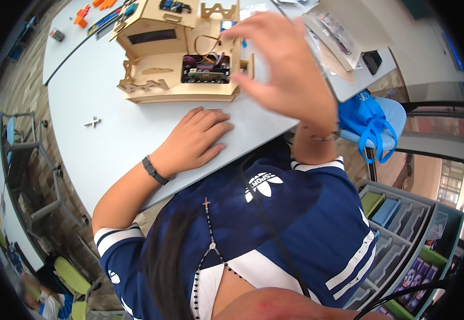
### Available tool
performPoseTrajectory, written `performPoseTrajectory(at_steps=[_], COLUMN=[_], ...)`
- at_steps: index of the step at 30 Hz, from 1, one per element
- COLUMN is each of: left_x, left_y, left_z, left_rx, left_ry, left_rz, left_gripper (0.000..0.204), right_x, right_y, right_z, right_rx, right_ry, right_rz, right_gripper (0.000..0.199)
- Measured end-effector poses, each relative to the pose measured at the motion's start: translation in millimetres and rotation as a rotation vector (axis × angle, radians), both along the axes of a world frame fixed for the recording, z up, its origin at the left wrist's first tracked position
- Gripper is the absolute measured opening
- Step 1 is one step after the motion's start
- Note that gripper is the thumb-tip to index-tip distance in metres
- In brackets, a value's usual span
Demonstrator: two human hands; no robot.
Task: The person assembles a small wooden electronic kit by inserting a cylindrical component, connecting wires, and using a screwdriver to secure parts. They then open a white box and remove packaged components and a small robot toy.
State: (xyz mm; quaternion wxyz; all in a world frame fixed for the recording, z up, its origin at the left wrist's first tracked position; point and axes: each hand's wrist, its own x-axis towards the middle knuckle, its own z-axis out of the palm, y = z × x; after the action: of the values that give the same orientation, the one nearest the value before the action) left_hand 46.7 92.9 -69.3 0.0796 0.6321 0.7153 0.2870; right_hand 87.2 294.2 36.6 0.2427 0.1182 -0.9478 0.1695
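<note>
A light wooden model house stands on the white table in front of me. A dark circuit board with wires sits in a rectangular opening in its base. A brown and yellow wire loops up from there. My right hand is raised over the house's right side, slightly blurred, with thumb and fingers spread apart. Whether a fingertip touches the house or the wire is unclear. My left hand lies flat on the table before the house, fingers stretched, holding nothing.
A small silver cross-shaped piece lies on the white table at the left. Orange parts and tools are at the far left. A box stands at the back right. A blue bag rests on a chair beside drawers.
</note>
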Motion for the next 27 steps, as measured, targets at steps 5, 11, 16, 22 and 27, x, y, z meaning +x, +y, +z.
performPoseTrajectory(at_steps=[5,11,16,22,27], left_x=[-4.9,-5.4,-3.1,-2.7,-1.8], left_y=[5.2,8.1,7.8,13.4,18.6], left_z=[0.1,0.2,7.7,11.9,17.9], left_rx=[-0.009,-0.053,-0.113,-0.126,-0.157], left_ry=[-0.014,-0.008,-0.008,-0.033,-0.080], left_rz=[-0.015,0.001,0.032,0.057,0.096], left_gripper=[0.035,0.036,0.039,0.040,0.039], right_x=[18.1,55.4,82.0,78.5,33.9], right_y=[62.2,111.8,140.5,253.6,356.4], right_z=[-1.8,-51.8,-72.2,-58.4,-52.0], right_rx=[-0.342,-0.491,-0.454,-0.158,0.013], right_ry=[0.123,0.033,0.023,0.546,0.848], right_rz=[-0.059,-0.303,-0.514,-0.811,-0.984], right_gripper=[0.036,0.032,0.034,0.042,0.039])
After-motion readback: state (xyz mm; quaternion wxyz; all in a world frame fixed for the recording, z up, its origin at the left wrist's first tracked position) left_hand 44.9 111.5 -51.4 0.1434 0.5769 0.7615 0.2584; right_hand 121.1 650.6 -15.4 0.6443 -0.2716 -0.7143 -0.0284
